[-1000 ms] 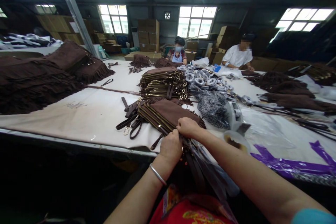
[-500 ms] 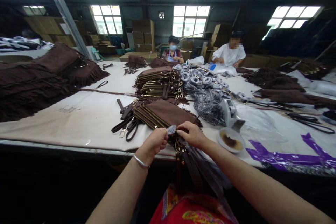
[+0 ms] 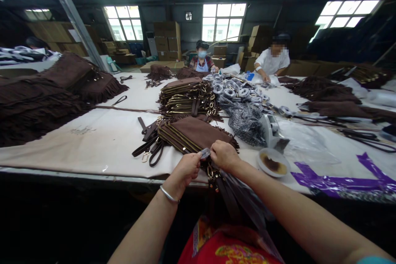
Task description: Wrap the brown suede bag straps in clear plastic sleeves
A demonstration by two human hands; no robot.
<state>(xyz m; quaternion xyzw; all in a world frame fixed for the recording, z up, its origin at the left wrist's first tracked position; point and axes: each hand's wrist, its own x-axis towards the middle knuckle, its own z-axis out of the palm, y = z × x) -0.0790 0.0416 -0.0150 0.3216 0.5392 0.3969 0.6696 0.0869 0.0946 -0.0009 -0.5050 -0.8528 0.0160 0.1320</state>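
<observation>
In front of me, at the near table edge, my left hand [image 3: 188, 169] pinches a small piece of clear plastic wrap [image 3: 204, 153]. My right hand [image 3: 224, 156] is closed at the other end of the plastic; what its fingers grip is hidden. Both hands are over the near edge of a stack of brown fringed bags [image 3: 201, 130] with gold zippers. Gold clasps [image 3: 211, 173] and dark straps hang below the hands over the edge. Brown wrist straps [image 3: 156, 152] stick out of the stack on its left.
More zippered bags [image 3: 185, 101] are piled behind. Beside them lies a heap of plastic-wrapped rolled straps [image 3: 232, 88]. To the right are a dish of brown liquid [image 3: 272, 163] and purple plastic [image 3: 337, 183]. Brown fringed pieces [image 3: 37, 99] cover the left. Two people work across the table.
My right hand has turned, its fingers curling in more beside the plastic. My left hand has shifted slightly right. The person in white across the table has lowered one arm.
</observation>
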